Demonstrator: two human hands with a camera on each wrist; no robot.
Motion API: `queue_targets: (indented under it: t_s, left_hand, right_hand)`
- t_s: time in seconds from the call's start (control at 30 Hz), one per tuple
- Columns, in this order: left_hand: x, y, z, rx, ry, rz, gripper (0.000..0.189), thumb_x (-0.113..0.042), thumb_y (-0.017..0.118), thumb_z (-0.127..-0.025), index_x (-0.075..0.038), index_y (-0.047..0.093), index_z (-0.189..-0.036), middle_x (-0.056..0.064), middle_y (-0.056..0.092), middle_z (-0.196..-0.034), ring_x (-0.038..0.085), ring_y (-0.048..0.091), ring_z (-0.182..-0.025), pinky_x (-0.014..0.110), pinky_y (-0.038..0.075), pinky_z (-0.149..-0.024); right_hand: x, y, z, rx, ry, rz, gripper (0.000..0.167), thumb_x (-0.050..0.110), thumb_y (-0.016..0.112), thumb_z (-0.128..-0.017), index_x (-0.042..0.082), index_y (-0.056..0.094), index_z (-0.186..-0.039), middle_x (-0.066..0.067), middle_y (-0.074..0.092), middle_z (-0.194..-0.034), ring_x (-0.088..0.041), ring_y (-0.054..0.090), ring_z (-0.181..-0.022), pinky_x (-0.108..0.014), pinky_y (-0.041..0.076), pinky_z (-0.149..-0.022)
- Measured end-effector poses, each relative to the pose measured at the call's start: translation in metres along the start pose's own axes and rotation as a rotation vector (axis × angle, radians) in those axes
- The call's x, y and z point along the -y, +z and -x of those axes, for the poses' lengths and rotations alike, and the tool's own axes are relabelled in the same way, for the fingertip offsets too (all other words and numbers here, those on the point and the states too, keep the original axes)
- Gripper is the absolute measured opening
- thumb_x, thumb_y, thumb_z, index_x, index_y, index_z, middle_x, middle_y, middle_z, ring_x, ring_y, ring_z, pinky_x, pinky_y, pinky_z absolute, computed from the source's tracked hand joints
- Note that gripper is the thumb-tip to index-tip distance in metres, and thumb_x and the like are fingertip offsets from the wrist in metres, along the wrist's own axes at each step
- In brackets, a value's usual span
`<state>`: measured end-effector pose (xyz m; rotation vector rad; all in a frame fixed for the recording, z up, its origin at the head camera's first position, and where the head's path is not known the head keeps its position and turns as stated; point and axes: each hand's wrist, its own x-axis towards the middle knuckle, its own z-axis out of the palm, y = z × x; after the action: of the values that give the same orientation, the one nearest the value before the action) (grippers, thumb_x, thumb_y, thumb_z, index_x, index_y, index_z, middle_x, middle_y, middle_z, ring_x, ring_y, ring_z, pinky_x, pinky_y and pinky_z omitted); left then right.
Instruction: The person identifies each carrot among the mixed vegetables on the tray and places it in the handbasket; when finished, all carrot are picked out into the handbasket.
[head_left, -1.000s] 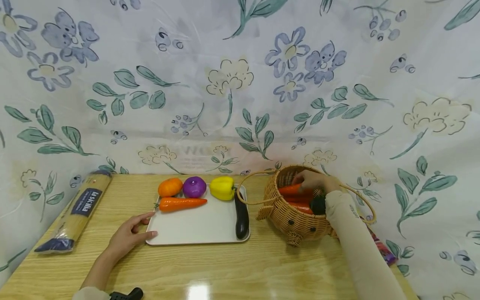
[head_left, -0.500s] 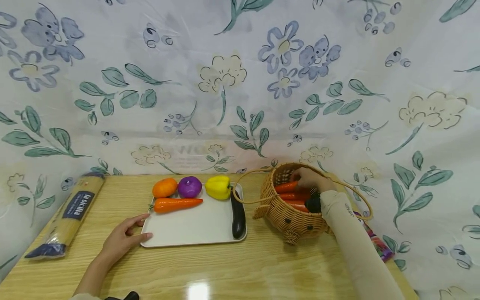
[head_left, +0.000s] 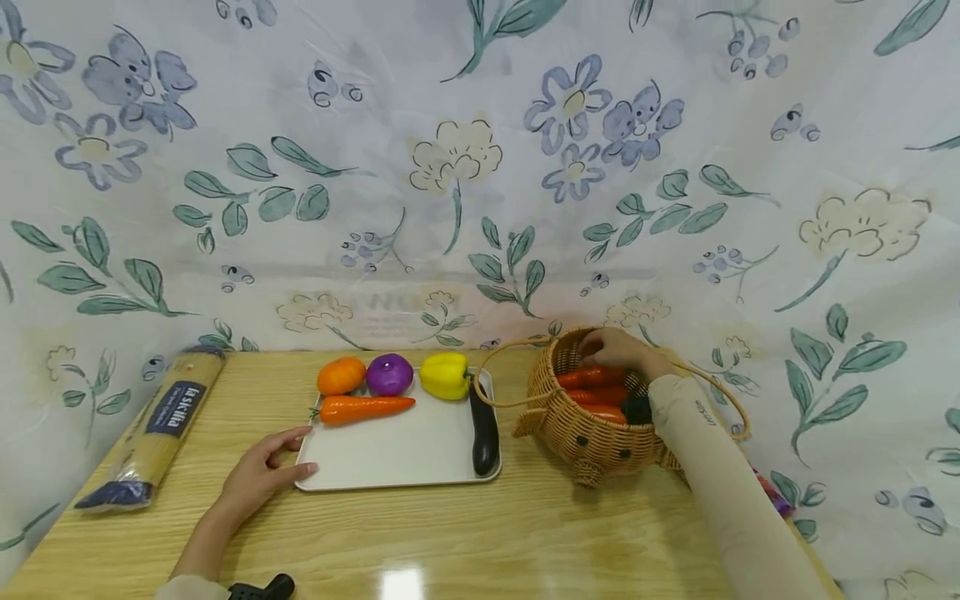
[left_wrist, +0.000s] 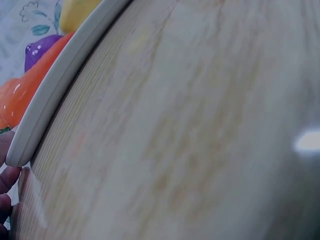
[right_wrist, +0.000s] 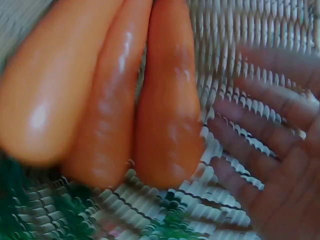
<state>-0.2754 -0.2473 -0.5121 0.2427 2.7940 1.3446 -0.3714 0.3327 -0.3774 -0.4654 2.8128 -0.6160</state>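
My left hand (head_left: 258, 477) holds the left edge of a white tray (head_left: 397, 458), its thumb over the front corner. In the left wrist view, fingers (left_wrist: 10, 177) show at the end of the tray's rim (left_wrist: 55, 80). My right hand (head_left: 618, 350) reaches into a wicker basket (head_left: 558, 425) with an animal face. Its fingers (right_wrist: 260, 130) lie straight and spread along the woven inside, to the right of three carrots (right_wrist: 170, 100), holding nothing. A dark green thing (head_left: 637, 409) sits at the basket's right side, partly hidden by the sleeve.
The tray bears a pumpkin (head_left: 342, 376), a purple onion-like vegetable (head_left: 389, 375), a yellow pepper (head_left: 444, 376), a carrot (head_left: 366, 409) and an eggplant (head_left: 484, 433). A spaghetti pack (head_left: 161, 425) lies left. The basket's handle (head_left: 483, 379) overhangs the tray's right edge. A colourful packet (head_left: 772, 493) is behind the right forearm.
My right hand has drawn back slightly from the upper carrot toward the basket's rear rim, and the carrots show more. The left hand stays at the tray. The head view has shifted slightly.
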Motion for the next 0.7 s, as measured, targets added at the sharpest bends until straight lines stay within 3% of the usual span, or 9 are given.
queue_targets:
  t_s: [0.2,0.4,0.53,0.7]
  left_hand:
    - [0.006,-0.002,0.003,-0.014,0.001,-0.02,0.064,-0.034,0.075,-0.088,-0.011,0.053,-0.143,0.011,0.057,-0.12,0.011,0.04,-0.079,0.027,0.032,-0.067]
    - [0.002,-0.002,-0.002,-0.019,0.033,-0.021,0.063,-0.034,0.076,-0.086,-0.011,0.055,-0.141,0.011,0.059,-0.119,0.013,0.041,-0.081,0.027,0.032,-0.069]
    - [0.002,-0.004,-0.001,-0.022,0.033,-0.018,0.063,-0.034,0.076,-0.086,-0.011,0.055,-0.141,0.011,0.06,-0.119,0.015,0.041,-0.082,0.028,0.032,-0.07]
    - [0.004,-0.006,0.003,-0.033,0.031,-0.01,0.063,-0.034,0.077,-0.085,-0.011,0.057,-0.14,0.01,0.06,-0.116,0.015,0.041,-0.08,0.028,0.033,-0.07]
  right_hand:
    - [0.037,-0.02,0.014,0.098,-0.03,0.009,0.045,0.026,0.065,-0.094,-0.003,0.062,-0.128,-0.021,0.063,-0.129,-0.04,0.056,-0.121,-0.055,0.043,-0.102]
    - [0.078,-0.028,0.027,0.037,-0.151,-0.058,0.036,0.019,0.067,-0.094,0.0,0.064,-0.125,-0.018,0.068,-0.12,-0.034,0.063,-0.112,-0.052,0.048,-0.098]
    - [0.12,-0.017,0.023,-0.023,-0.264,-0.071,0.032,0.016,0.068,-0.094,0.0,0.066,-0.122,-0.016,0.07,-0.111,-0.03,0.066,-0.104,-0.047,0.052,-0.092]
    - [0.177,0.016,0.01,0.034,-0.37,-0.107,0.031,0.016,0.07,-0.092,0.0,0.067,-0.119,-0.013,0.07,-0.105,-0.024,0.066,-0.096,-0.039,0.054,-0.088]
